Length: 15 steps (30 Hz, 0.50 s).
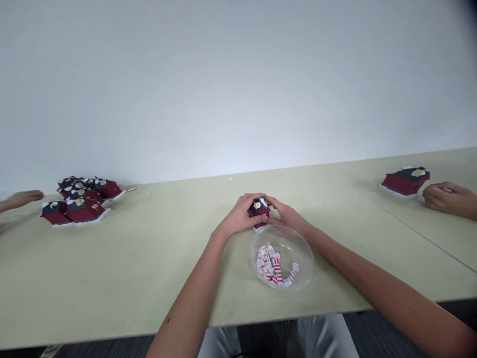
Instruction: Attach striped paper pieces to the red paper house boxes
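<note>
Head view: green tabletop (122, 283) against white wall (238, 89) (dark floor (376, 333) below).

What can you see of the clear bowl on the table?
The clear bowl is round, shallow and transparent, plastic by its look, and sits flat on the pale green table in front of the person. Inside lies a loose, curved heap of small white paper pieces, some striped red. Its far rim is at or very near the base of the paper house; whether they touch is hard to tell.
</note>
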Available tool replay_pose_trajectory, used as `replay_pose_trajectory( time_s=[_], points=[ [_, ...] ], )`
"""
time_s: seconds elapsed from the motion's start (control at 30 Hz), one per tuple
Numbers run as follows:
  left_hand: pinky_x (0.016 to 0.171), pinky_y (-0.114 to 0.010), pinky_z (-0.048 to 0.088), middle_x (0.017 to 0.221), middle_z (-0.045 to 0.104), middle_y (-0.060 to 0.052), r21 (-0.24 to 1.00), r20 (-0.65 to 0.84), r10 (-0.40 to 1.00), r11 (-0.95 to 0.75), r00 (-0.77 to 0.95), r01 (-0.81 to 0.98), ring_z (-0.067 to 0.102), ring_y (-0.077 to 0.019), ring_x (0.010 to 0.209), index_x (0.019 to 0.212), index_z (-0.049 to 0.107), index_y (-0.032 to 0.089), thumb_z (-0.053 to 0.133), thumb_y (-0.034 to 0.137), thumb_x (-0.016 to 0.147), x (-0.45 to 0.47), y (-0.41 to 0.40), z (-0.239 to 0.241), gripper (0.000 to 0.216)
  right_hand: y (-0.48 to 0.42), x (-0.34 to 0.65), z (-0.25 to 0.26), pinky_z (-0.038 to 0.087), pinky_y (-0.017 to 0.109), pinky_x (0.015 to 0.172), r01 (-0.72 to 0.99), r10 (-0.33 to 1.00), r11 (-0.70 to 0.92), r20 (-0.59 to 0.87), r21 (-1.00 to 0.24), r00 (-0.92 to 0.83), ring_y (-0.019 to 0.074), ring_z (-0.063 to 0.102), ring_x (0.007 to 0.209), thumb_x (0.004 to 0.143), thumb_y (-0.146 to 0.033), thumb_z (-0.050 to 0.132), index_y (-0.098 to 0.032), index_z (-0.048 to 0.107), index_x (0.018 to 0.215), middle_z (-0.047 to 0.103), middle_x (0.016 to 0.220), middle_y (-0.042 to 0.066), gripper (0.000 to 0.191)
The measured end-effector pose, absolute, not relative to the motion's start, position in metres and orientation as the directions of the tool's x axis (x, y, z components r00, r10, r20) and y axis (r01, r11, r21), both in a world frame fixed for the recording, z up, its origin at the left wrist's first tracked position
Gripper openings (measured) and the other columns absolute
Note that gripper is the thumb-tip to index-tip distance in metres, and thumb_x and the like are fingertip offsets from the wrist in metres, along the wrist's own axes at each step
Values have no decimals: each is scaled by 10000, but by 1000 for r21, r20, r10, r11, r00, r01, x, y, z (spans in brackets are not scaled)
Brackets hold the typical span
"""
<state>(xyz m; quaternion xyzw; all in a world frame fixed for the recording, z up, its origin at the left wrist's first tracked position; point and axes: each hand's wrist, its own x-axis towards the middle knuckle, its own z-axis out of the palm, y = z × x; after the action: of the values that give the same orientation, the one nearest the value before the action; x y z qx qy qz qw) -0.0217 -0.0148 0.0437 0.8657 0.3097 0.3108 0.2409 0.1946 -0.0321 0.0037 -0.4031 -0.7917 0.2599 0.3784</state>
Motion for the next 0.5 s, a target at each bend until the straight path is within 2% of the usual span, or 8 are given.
replay_pose_trajectory(
  time_s=[0.2, 0.27, 0.33, 0.4, 0.43, 0.5],
  points=[
    [1120, -428, 397, 1358, 558, -51, 586, 388, 713, -680, 583, 442, 453, -258, 1324, 1336, 540, 309, 716, 434, 820, -22, -16, 44, 560, -32, 192, 1, 490, 456, 1024, 506, 847, 530, 393, -681, -357, 286, 610, 1206, 883, -564, 630, -296, 511, 1400, 619, 1361, 55, 594],
    [1101, -428, 414, 1333, 573, -53, 579, 400, 722, -677, 565, 455, 475, -261, 1297, 1314, 555, 306, 719, 417, 813, -22, -15, 43, 540, -30, 194, 0, 488, 459, 1031, 531, 836, 548, 409, -646, -365, 285, 597, 1226, 881, -552, 633, -297, 511, 1399, 602, 1383, 56, 590],
    [1095, -432, 419, 1312, 585, -63, 564, 419, 726, -678, 545, 471, 507, -263, 1262, 1294, 568, 292, 726, 406, 802, -29, -11, 43, 530, -25, 202, -2, 450, 481, 1080, 578, 803, 594, 456, -559, -384, 295, 547, 1296, 870, -527, 651, -294, 492, 1420, 555, 1440, 63, 617],
    [1090, -443, 422, 1290, 597, -75, 553, 431, 745, -664, 510, 503, 544, -265, 1220, 1277, 574, 272, 735, 408, 788, -45, -5, 43, 533, -15, 222, -2, 378, 525, 1137, 662, 757, 628, 520, -410, -396, 316, 487, 1355, 866, -491, 658, -277, 501, 1417, 515, 1479, 86, 611],
    [1084, -449, 426, 1281, 602, -78, 554, 432, 762, -647, 483, 524, 560, -266, 1200, 1271, 574, 264, 739, 415, 781, -57, -3, 44, 538, -10, 238, -1, 345, 552, 1149, 718, 743, 615, 545, -326, -389, 328, 471, 1365, 878, -470, 643, -268, 513, 1406, 508, 1483, 99, 580],
    [1069, -457, 438, 1260, 611, -78, 557, 429, 802, -597, 415, 578, 582, -264, 1169, 1257, 575, 254, 740, 440, 768, -92, 0, 46, 548, -1, 282, 1, 282, 624, 1143, 849, 740, 490, 608, -196, -287, 361, 442, 1373, 908, -440, 592, -254, 528, 1386, 508, 1474, 125, 517]
  ],
)
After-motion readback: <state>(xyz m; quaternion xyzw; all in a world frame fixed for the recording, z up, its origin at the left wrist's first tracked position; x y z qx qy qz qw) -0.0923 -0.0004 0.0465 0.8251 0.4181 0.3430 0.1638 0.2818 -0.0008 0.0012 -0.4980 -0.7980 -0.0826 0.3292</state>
